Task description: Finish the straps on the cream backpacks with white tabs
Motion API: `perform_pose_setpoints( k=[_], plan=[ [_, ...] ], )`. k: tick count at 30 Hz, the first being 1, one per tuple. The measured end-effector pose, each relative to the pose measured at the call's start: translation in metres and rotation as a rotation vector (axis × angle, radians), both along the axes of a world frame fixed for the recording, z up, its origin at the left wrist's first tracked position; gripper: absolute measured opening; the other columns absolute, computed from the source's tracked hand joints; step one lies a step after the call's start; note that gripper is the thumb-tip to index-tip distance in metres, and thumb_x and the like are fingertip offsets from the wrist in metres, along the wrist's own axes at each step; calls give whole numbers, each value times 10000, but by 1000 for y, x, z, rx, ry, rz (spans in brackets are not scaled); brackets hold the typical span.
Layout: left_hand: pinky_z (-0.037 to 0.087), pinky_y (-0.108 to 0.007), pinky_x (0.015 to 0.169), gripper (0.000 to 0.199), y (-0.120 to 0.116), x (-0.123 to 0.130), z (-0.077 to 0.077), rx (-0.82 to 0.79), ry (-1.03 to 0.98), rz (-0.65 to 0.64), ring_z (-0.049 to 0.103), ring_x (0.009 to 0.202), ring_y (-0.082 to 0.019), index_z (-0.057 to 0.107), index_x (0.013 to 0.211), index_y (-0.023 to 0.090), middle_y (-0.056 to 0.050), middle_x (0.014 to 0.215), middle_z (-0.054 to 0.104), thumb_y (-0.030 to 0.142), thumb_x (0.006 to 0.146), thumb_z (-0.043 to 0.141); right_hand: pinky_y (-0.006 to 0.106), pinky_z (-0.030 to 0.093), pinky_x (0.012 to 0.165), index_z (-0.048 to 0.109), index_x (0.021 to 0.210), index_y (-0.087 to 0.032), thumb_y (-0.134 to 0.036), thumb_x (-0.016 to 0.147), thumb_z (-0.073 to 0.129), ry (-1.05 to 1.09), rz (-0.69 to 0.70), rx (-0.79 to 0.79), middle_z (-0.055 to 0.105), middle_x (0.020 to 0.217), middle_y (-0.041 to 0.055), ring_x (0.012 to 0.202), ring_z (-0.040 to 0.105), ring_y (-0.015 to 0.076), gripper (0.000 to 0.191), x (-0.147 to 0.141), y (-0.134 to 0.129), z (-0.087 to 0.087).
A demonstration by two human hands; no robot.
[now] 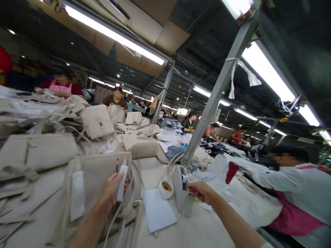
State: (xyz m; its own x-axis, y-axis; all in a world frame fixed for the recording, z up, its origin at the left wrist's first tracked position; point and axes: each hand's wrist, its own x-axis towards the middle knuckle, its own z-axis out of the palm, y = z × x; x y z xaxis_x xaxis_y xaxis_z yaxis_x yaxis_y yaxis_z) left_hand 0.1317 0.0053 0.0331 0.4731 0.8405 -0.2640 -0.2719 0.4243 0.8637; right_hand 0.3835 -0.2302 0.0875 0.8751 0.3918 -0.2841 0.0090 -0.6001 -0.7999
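My left hand is closed around a white paper-like wrap at the right edge of a beige handbag. A second white wrap covers part of the bag's left side. Beige straps with a gold-coloured clasp hang beside the bag. On the right, the fingers of my right hand are pinched together at a grey-white holder that looks like a tape dispenser. What they grip is too small to make out. Touching the holder's left side is a round white tub or roll with a brown centre.
A folded pale-blue cloth or paper lies in front. More beige bags are heaped at left and behind. A slanted metal post rises beyond the holder. At right a co-worker leans over white sheeting; others sit farther back.
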Motion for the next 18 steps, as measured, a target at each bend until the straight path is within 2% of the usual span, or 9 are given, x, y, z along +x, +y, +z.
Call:
perform_pose_setpoints(
  k=[2,6,8,12,14,15,18],
  plan=[
    [427,-187,383,175,0,0,0,6,-2,5,500,386,-92,532,640,168,23,512,585,172,803,596,187,102,394,436,439,-187,-208,695,620,17,-14,5,311,358,-76,341,199,41,316,-1,-4,4],
    [429,-190,388,179,2,2,-3,17,1,1,502,393,-92,532,638,167,27,516,586,207,767,650,180,112,388,435,509,-198,-285,717,593,6,-22,93,325,440,-81,379,205,43,275,-14,-25,-1],
    [431,-192,393,177,3,3,-5,21,4,-6,501,396,-90,534,644,165,26,520,585,222,755,660,183,109,391,435,518,-207,-315,707,588,12,-45,98,324,458,-79,385,205,47,267,-26,-40,-14],
    [421,-187,387,165,2,2,-4,25,7,2,486,393,-84,524,650,166,28,516,573,235,751,635,212,55,412,402,414,-219,-277,621,616,42,-59,1,274,415,-71,376,175,49,303,-50,-59,-50],
    [410,-186,382,160,-1,2,-4,36,5,15,481,393,-84,514,651,172,31,510,565,245,752,614,230,38,422,394,404,-223,-324,595,642,69,28,-7,278,412,-64,382,167,53,329,-60,-52,-55],
    [403,-186,378,163,-3,2,-4,44,4,23,477,392,-85,507,648,176,32,507,560,254,750,607,236,42,425,406,427,-223,-374,590,660,90,106,23,289,421,-64,389,168,56,337,-66,-42,-51],
    [378,-189,367,198,-5,5,-6,69,3,46,457,385,-84,480,641,191,40,504,545,312,731,608,237,111,444,501,589,-216,-509,616,702,146,435,226,354,495,-68,436,212,63,357,-88,10,-19]
  ],
)
